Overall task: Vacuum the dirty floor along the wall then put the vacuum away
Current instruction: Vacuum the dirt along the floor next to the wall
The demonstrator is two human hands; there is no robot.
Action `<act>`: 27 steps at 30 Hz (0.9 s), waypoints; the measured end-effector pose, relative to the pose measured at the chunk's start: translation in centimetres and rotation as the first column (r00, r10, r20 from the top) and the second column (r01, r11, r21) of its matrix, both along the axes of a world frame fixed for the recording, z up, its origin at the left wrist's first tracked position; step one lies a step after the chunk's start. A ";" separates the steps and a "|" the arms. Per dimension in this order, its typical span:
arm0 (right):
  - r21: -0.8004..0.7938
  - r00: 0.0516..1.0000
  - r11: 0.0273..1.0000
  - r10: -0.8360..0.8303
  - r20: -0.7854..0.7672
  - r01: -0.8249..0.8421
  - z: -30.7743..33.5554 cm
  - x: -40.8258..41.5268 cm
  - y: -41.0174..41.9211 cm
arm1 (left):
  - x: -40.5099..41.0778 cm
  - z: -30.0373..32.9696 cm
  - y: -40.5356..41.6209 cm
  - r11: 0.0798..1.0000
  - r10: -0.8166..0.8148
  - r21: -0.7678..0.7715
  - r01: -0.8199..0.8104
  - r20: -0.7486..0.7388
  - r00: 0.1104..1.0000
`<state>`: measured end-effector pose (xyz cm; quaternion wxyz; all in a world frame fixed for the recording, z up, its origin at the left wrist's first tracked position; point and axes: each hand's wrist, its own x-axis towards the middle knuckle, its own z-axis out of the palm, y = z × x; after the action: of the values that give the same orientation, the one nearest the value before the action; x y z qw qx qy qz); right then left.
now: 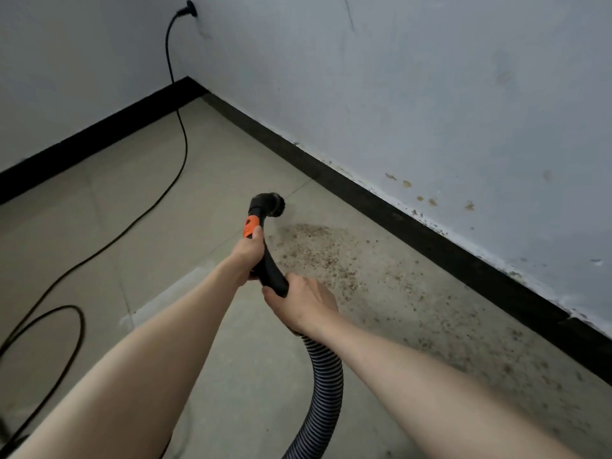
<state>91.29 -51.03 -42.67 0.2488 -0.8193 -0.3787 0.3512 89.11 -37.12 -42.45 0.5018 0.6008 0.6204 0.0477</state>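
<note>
I hold a black vacuum wand (270,266) with both hands. My left hand (246,253) grips it just below an orange collar (250,226). My right hand (303,304) grips the lower end, where the ribbed grey hose (323,385) joins and runs down out of view. The round brush nozzle (270,202) at the tip sits at the far edge of a patch of brown crumbs and dust (331,256). That dirt spreads over the beige tile floor along the right wall's black skirting (430,240).
A black power cord (180,134) hangs from a plug (188,9) in the wall corner, crosses the floor on the left and loops near the lower left edge. White walls (430,94) with stains meet in the far corner.
</note>
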 end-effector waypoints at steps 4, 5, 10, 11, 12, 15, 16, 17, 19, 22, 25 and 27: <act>-0.010 0.997 0.999 0.033 -0.065 -0.033 -0.7 -1.2 1.3 | -2.0 -0.8 1.2 0.995 0.098 -0.002 -0.098 0.023 0.995; -0.008 0.997 1.000 0.027 -0.071 -0.027 -0.9 -1.4 1.3 | -2.3 -1.1 1.4 0.994 0.112 -0.014 -0.112 0.026 0.993; -0.024 1.000 1.000 0.002 -0.019 -0.003 -1.5 -1.9 0.8 | -3.0 -2.4 1.5 0.982 0.152 -0.119 -0.144 0.059 0.987; -0.030 1.000 1.000 -0.001 -0.001 0.001 -1.6 -2.0 0.7 | -3.0 -2.7 1.3 0.981 0.146 -0.134 -0.137 0.062 0.987; -0.030 1.000 1.000 -0.005 0.013 0.005 -1.7 -2.1 0.5 | -3.1 -2.8 1.2 0.981 0.139 -0.146 -0.128 0.064 0.988; -0.021 0.999 0.999 -0.032 0.026 0.032 -1.8 -2.3 0.2 | -2.9 -2.8 1.0 0.979 0.104 -0.181 -0.089 0.070 0.992; -0.019 0.999 0.999 -0.042 0.026 0.042 -1.7 -2.4 0.1 | -2.9 -2.7 1.0 0.979 0.096 -0.185 -0.082 0.068 0.993; -0.016 0.998 0.999 -0.051 0.025 0.052 -1.7 -2.5 0.0 | -2.7 -2.6 0.9 0.981 0.087 -0.182 -0.074 0.064 0.994; -0.013 0.998 0.998 -0.067 0.022 0.067 -1.7 -2.5 -0.2 | -2.5 -2.6 0.6 0.984 0.067 -0.167 -0.057 0.056 0.996; -0.018 0.995 0.995 -0.093 0.036 0.094 -1.7 -2.3 -0.5 | -2.0 -2.5 0.2 0.987 0.031 -0.157 -0.023 0.050 0.998; -0.024 0.991 0.991 -0.129 0.037 0.130 -1.7 -2.0 -1.0 | -1.1 -2.4 -0.2 0.988 -0.005 -0.153 0.011 0.041 0.999; -0.022 0.988 0.988 -0.149 0.026 0.150 -1.8 -1.7 -1.2 | -0.5 -2.4 -0.4 0.988 -0.025 -0.150 0.031 0.039 0.999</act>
<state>89.62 -52.21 -44.43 0.2600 -0.8526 -0.3148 0.3262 88.65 -37.50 -44.88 0.5577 0.5689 0.6043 0.0051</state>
